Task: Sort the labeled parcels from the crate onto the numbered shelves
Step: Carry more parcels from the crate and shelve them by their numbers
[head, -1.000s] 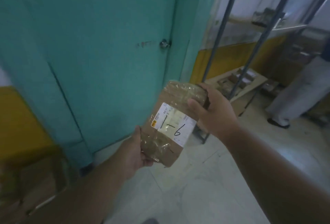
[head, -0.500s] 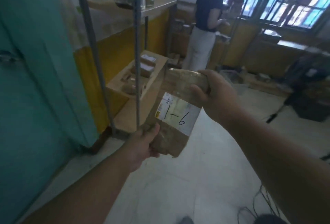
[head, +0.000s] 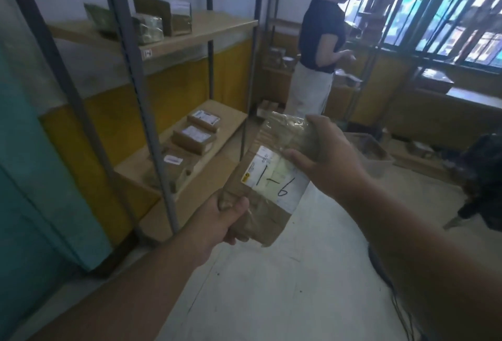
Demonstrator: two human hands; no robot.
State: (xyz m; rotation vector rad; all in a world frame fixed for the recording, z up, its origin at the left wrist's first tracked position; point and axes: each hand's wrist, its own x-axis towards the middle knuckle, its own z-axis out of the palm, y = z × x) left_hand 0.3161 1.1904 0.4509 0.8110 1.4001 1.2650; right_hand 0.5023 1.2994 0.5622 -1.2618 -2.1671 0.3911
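A brown parcel [head: 267,177] wrapped in clear tape is held up in the air w/ both hands, above the pale floor [head: 285,286]. Its near bottom corner is gripped by the left hand [head: 221,218], thumb curled on top. Its far top end is gripped by the right hand [head: 327,158], fingers wrapped round it. "1-6" is written on the white label [head: 274,180]. A metal shelf rack [head: 152,101] is seen just to the left, w/ other small boxes [head: 194,137] laid on its low board and more on the upper board. Another person [head: 319,50] is seen standing further back, nr the barred window [head: 448,12].
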